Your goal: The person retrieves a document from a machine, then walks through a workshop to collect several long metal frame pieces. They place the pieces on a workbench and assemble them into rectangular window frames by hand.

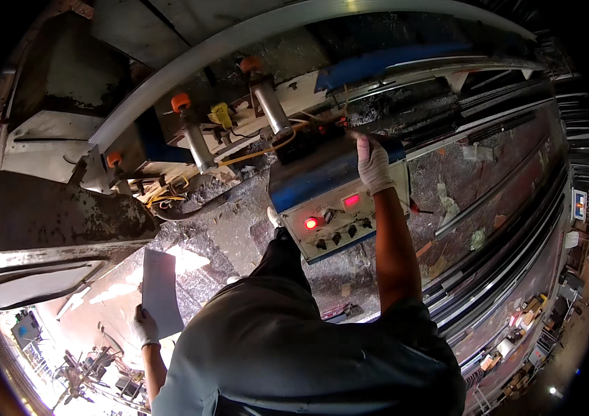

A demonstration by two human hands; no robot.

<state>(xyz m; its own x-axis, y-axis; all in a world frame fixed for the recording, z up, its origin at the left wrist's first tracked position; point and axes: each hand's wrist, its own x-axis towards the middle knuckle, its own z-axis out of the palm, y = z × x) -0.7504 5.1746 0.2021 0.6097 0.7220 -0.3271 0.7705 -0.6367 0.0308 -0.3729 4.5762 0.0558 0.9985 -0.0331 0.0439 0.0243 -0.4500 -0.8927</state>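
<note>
My left hand (144,326), in a white glove, is closed on the edge of a flat grey rectangular sheet (160,288) at the lower left. The sheet hangs upright beside my leg. My right hand (375,165), also gloved with bare fingertips, is at the right side of a blue-topped control box (319,173). Its fingers stretch over the box top, near the far edge; part of them is hard to see. On the box's pale front panel, a round red lamp (311,223) and a small red display (352,200) glow above several black knobs (337,238).
Behind the box stand metal cylinders (199,147) with orange caps and yellow hoses (256,154). A curved metal rail (239,38) arches overhead. Long dark bars (509,239) lie to the right. A worn metal machine housing (52,222) stands at left.
</note>
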